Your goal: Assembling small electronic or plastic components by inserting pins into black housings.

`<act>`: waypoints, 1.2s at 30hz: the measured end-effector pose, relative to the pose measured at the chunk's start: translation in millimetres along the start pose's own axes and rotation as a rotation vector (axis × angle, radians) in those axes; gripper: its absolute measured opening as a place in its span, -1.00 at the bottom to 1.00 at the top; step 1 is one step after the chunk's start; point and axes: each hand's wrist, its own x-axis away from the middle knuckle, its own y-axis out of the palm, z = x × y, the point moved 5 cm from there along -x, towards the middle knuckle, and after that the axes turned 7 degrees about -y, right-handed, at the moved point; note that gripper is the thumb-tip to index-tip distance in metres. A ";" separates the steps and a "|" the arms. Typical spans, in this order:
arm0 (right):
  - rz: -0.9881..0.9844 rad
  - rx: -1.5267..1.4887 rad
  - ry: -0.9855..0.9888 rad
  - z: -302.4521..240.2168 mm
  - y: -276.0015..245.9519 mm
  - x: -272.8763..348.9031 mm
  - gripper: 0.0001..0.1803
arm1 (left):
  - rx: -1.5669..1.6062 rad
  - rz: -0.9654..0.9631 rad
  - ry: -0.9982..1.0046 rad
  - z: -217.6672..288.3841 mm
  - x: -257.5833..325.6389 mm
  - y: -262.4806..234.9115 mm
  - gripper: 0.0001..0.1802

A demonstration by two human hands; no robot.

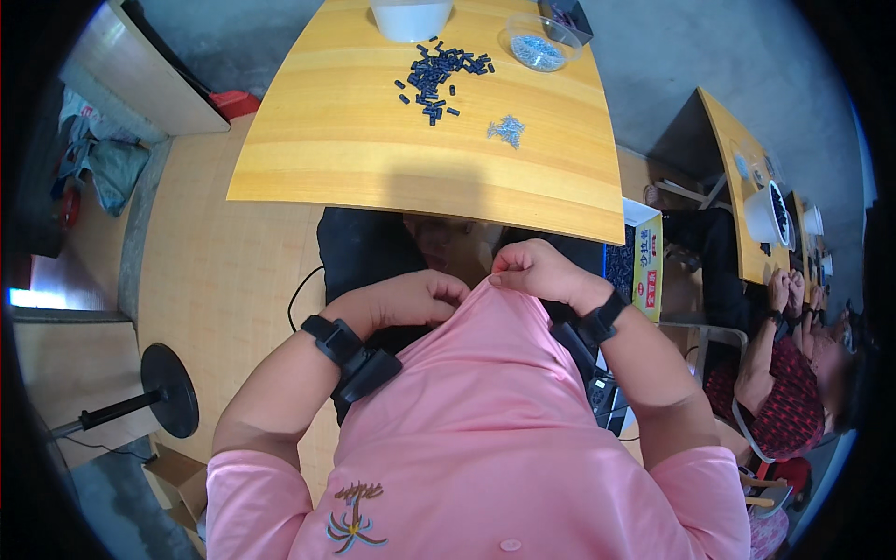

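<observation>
My left hand (415,299) and my right hand (534,271) are both pinched on the hem of my pink shirt (485,420), pulling it up just below the near edge of the wooden table (373,159). Each wrist carries a black band with a small device. Far off on the table lie a pile of small black parts (439,75) and a small heap of silvery screws (506,129), out of reach of both hands.
A white bowl (411,19) and a clear dish of blue-grey pieces (537,49) stand at the table's far edge. Another person in a red patterned top (793,392) sits at a second table on the right. A black stand base (170,390) rests on the floor at left.
</observation>
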 end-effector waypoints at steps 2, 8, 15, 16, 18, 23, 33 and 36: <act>-0.023 0.065 -0.017 13.6 8.9 -4.6 -0.80 | 0.452 0.031 -0.285 -19.9 -1.1 -8.0 -0.78; -0.156 0.103 -0.005 25.0 35.8 -12.0 -0.76 | -0.113 0.145 -0.195 -31.0 3.4 -28.9 -0.74; -0.096 0.387 0.002 36.5 18.0 -11.1 -0.74 | -0.490 0.287 -0.193 -17.2 -6.9 -37.9 -0.65; -0.134 0.295 -0.028 28.5 14.0 -9.3 -0.73 | -0.543 0.307 -0.163 -9.0 -5.4 -39.7 -0.64; -0.156 0.097 0.000 9.5 1.1 -4.0 -0.76 | -0.609 0.324 -0.122 9.9 -0.4 -48.9 -0.62; -0.083 0.113 -0.104 -38.9 -50.0 -5.5 -0.80 | 0.021 0.222 -0.067 53.3 16.9 -69.4 -0.66; 0.372 0.390 -0.128 -55.0 -96.9 -65.1 -0.84 | 0.329 0.912 0.412 71.3 3.3 -138.3 -0.84; 0.393 0.476 -0.140 -58.4 -72.0 -81.6 -0.82 | 0.408 1.031 0.468 54.0 -6.0 -148.3 -0.85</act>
